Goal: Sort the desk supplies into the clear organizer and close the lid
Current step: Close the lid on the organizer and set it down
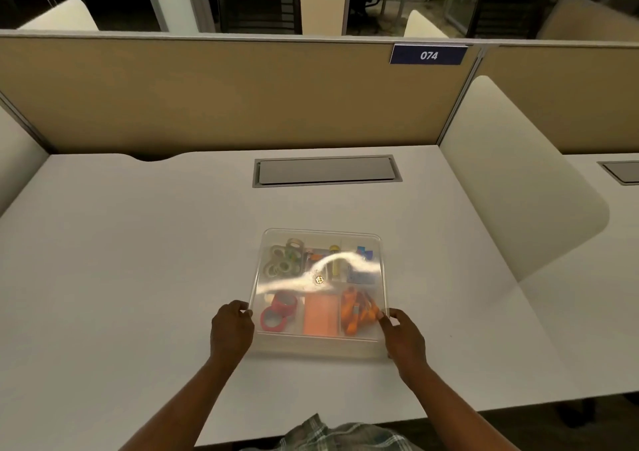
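The clear organizer (320, 291) sits at lower centre of the frame on the desk (138, 260), lid (375, 260) laid over it; the left hand (231, 333) and right hand (404, 338) pinch its near corners; uneven pressure could leave one side unlatched, or skid the box.

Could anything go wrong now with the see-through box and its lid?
Maybe. Each hand, left hand and right hand, pinches only a near corner of the lid, so the far edge might not seat. Pressing unevenly could slide the organizer across the smooth desk. The orange clips look heaped and might block the lid.
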A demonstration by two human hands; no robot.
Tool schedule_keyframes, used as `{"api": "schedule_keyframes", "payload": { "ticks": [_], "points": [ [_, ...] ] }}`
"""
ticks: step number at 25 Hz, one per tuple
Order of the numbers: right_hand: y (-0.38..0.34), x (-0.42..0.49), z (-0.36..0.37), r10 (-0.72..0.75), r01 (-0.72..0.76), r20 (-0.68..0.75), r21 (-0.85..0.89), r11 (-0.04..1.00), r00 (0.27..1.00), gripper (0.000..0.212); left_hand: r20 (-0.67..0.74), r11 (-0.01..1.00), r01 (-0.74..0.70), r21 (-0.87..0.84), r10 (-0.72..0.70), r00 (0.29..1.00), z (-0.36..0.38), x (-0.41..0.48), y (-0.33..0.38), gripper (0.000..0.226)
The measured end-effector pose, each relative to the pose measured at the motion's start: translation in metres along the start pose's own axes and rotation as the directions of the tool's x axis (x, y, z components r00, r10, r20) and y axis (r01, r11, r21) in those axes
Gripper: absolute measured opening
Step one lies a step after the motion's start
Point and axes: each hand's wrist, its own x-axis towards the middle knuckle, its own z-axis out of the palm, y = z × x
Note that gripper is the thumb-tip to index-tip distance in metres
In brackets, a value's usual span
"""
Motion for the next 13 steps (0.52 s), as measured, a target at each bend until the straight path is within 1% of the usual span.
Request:
{"api": "schedule_keyframes", "payload": {
  "ticks": [3,6,8,10,13],
  "points": [
    [-0.004,0.002,-0.005,0.068,-0.07,0.019,0.124,0.99,0.998,0.022,0.112,0.982,0.141,-0.126,-0.128,0.985,-0.005,0.004,0.001,0.015],
    [0.007,0.004,-0.019,0.111,-0.152,0.162,0.266,0.952,0.98,0.019,0.276,0.931,0.263,-0.252,-0.191,0.942,-0.01,0.008,-0.003,0.022],
    [0.015,0.004,-0.027,0.135,-0.221,0.251,0.355,0.908,0.959,0.021,0.333,0.9,0.327,-0.288,-0.226,0.915,-0.013,0.011,-0.003,0.027],
    [0.017,0.004,-0.031,0.143,-0.242,0.266,0.388,0.889,0.953,0.02,0.363,0.882,0.366,-0.297,-0.25,0.898,-0.013,0.013,-0.004,0.03],
    [0.014,0.008,-0.029,0.138,-0.218,0.246,0.34,0.915,0.959,0.017,0.379,0.879,0.38,-0.287,-0.26,0.888,-0.013,0.018,-0.003,0.031]
  ]
}}
